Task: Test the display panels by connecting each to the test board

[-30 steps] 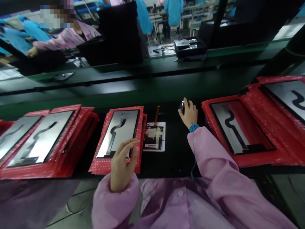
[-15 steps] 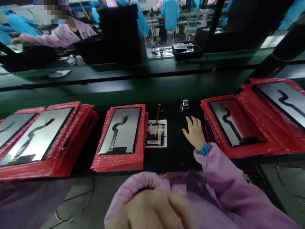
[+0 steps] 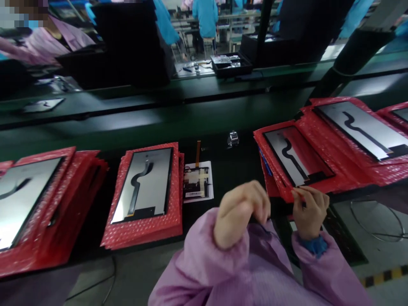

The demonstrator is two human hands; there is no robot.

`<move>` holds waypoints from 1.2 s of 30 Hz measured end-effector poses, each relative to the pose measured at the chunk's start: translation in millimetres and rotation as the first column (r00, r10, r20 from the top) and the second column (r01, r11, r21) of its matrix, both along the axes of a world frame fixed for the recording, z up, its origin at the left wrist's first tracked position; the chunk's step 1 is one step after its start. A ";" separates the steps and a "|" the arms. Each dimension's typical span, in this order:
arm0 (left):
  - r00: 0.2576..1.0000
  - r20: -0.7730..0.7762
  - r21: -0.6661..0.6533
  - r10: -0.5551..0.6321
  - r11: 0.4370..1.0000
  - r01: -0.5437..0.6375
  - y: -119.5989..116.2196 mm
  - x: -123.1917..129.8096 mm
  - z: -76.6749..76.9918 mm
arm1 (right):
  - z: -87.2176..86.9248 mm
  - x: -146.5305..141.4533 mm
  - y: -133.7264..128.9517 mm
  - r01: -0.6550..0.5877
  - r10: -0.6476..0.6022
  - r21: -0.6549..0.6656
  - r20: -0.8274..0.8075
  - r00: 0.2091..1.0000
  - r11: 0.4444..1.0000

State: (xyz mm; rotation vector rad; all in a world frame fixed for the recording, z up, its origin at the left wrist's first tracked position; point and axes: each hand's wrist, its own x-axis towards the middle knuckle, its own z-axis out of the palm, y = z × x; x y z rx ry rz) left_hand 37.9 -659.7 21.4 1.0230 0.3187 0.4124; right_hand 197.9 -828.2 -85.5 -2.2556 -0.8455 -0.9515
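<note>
My right hand [image 3: 310, 211] is closed at the near edge of the right-hand red bubble-wrap bag [image 3: 321, 148], its thumb and forefinger pinching the edge. On that bag lies a display panel [image 3: 310, 163] with a dark curved flex cable. My left hand [image 3: 244, 208] hangs to the left of it, above the bench's front edge, with bent fingers drawn together; whatever they may hold is hidden. Left of centre, another panel [image 3: 153, 182] lies on a red bubble-wrap stack [image 3: 143, 236]. Beside this stack is a small dark component [image 3: 196, 180] on white sheets, with an orange flex strip.
A tape roll [image 3: 233, 138] stands toward the back of the black bench. More red bags with panels lie at the far left [image 3: 28, 191] and far right [image 3: 366, 127]. Behind a green rail are black boxes [image 3: 127, 42], a black tray [image 3: 231, 66] and people in blue and pink.
The view has shifted right. My right hand has moved from the bench to the red bag's near edge, and its fingers have closed. My left hand has come up and forward from the bottom.
</note>
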 end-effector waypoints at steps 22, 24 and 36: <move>0.878 -0.418 0.197 0.232 0.967 -0.162 37.9 -21.2 -116.0 | 50.1 -10.8 78.5 -0.384 0.182 -0.373 -0.476 0.861 0.844; 0.862 -0.382 0.415 0.332 0.895 -0.161 36.6 -19.5 -123.5 | 46.6 4.1 107.1 -0.246 -0.049 -0.545 -0.471 0.881 0.802; 0.799 -0.116 0.979 0.589 0.204 -0.009 23.6 -28.0 -136.2 | 32.3 15.5 146.7 -0.025 -0.351 -0.656 -0.435 0.829 0.754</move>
